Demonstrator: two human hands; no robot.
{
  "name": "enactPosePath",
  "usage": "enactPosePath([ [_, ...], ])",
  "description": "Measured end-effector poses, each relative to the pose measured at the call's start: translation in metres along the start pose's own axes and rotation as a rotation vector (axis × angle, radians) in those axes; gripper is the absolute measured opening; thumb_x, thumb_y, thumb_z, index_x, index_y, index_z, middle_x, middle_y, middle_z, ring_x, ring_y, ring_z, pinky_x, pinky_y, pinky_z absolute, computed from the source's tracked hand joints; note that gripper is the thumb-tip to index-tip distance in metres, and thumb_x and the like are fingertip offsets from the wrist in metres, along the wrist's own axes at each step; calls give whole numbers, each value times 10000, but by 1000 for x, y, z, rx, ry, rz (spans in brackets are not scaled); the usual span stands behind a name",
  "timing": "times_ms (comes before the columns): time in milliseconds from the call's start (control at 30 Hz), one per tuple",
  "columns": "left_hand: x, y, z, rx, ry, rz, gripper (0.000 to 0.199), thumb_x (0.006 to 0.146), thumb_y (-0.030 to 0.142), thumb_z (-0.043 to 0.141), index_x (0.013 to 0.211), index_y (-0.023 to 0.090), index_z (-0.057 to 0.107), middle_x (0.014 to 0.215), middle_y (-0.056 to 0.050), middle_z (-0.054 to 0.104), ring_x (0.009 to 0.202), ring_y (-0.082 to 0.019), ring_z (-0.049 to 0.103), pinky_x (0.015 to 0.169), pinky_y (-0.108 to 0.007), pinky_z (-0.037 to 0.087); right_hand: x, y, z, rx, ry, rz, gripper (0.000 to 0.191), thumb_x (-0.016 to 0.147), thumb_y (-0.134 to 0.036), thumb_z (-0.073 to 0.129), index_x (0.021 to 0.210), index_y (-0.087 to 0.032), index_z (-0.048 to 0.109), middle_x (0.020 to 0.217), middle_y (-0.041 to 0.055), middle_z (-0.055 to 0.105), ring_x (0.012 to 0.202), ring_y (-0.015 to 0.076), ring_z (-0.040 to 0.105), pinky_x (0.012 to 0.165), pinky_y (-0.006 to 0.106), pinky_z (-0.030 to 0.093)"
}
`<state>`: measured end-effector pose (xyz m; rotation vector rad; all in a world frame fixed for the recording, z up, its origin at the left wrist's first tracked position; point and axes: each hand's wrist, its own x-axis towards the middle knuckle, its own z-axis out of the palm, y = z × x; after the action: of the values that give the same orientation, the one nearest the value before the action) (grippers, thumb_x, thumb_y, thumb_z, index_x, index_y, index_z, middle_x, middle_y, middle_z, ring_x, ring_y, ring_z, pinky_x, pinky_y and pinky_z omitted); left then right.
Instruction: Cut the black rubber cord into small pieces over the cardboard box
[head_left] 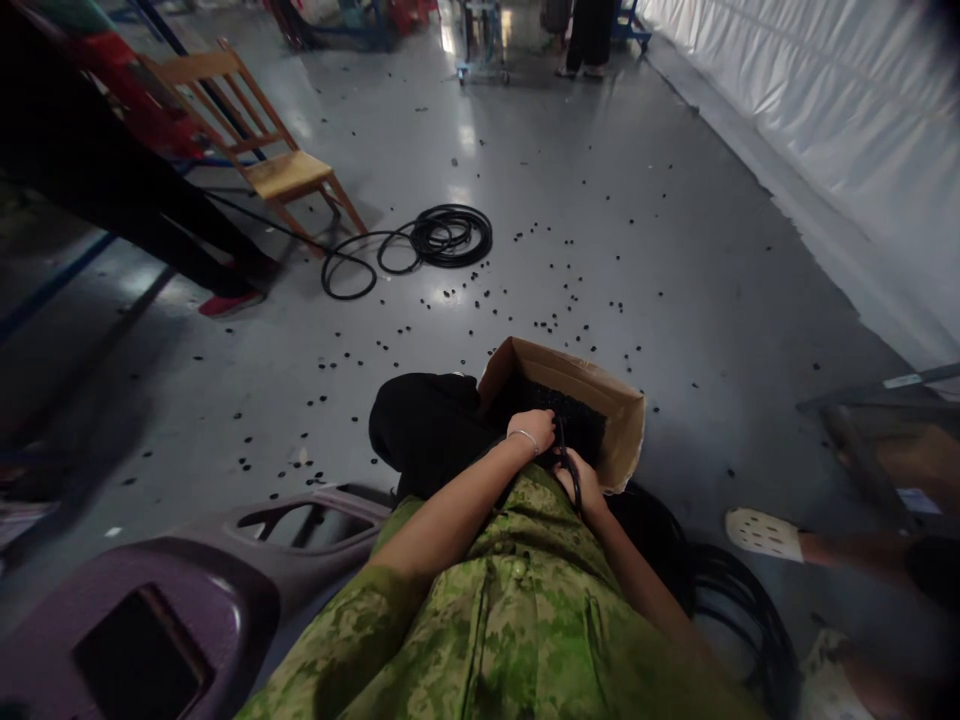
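Observation:
An open cardboard box (622, 425) sits in front of my lap, with a mass of small black pieces (577, 410) inside. Over the box's near left part, my left hand (534, 430) has its fingers closed at a black hose (576, 480); a bracelet circles that wrist. My right hand (583, 482) is closed around the same hose, just below and to the right. The hose end between the two hands is small and partly hidden by the fingers.
A coiled black hose (454, 237) lies ahead near a wooden chair (289, 175). Small black pieces dot the floor. A purple plastic seat (187, 570) holds a phone (142, 655). People stand left and sit right, beside more hose (750, 610).

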<state>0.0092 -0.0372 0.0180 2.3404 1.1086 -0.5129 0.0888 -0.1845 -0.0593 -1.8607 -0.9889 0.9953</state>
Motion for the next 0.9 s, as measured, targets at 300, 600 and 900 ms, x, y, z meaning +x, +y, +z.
enactPosePath([
  [300,1,-1,3,2,13,15,309,903,289,440,1157,250,612,1106,-96,680,999,-217,647,808,-305,496,4,8,6,147,15,26,366,736,-339,565,1056,-182,647,810,25,677,777,189,613,749,294,468],
  [600,-1,0,2,13,10,21,298,901,302,459,1152,255,612,1098,-90,681,988,-216,650,791,-293,499,3,3,3,93,21,10,370,737,-351,550,1056,-186,640,827,20,682,778,187,611,744,286,469],
  [900,-1,1,2,26,22,28,302,911,291,436,1152,234,609,1098,-104,680,995,-220,651,801,-299,499,2,-9,4,94,7,25,390,753,-335,527,1093,-180,637,871,32,687,843,192,612,799,295,464],
])
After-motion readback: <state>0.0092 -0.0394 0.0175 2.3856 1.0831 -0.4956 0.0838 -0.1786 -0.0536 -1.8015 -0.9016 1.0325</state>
